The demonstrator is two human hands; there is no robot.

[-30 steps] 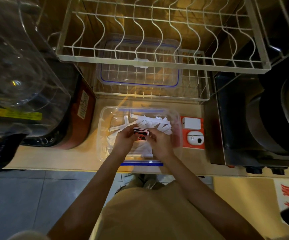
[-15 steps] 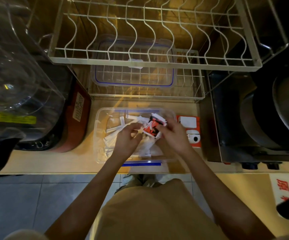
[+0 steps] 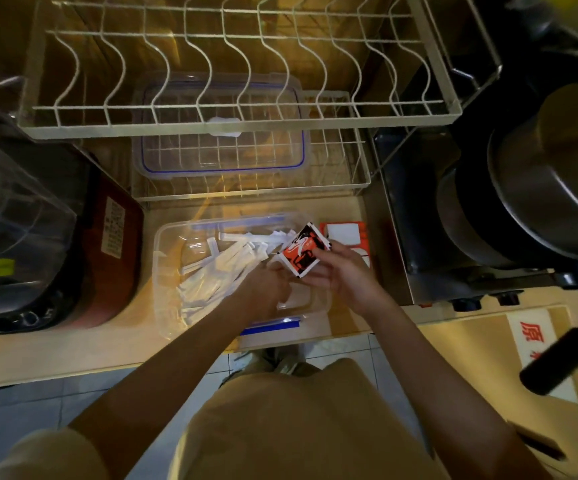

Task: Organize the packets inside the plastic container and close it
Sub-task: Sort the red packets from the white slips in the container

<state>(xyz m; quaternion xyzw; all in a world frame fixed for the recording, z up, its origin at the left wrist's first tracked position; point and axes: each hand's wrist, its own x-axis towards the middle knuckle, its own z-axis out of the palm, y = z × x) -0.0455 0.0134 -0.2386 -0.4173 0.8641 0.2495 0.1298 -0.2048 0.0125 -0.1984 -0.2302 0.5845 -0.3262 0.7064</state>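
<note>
A clear plastic container (image 3: 166,258) stands open on the counter, holding several long white packets (image 3: 211,275). My right hand (image 3: 346,275) grips a small stack of red, black and white packets (image 3: 301,251) over the container's right end. My left hand (image 3: 267,285) reaches down inside the container among the white packets; its fingers are curled and whether they grip anything is hidden. The clear lid with a blue seal (image 3: 221,133) lies on the lower wire shelf behind the container.
A white wire dish rack (image 3: 239,116) hangs over the lid. A red appliance (image 3: 114,251) stands left of the container, an orange and white box (image 3: 346,233) right of it, then a metal stove with dark pots (image 3: 540,202).
My right hand lifted the red packets from the container's middle and carried them up and to the right. My left hand stayed low among the white packets.
</note>
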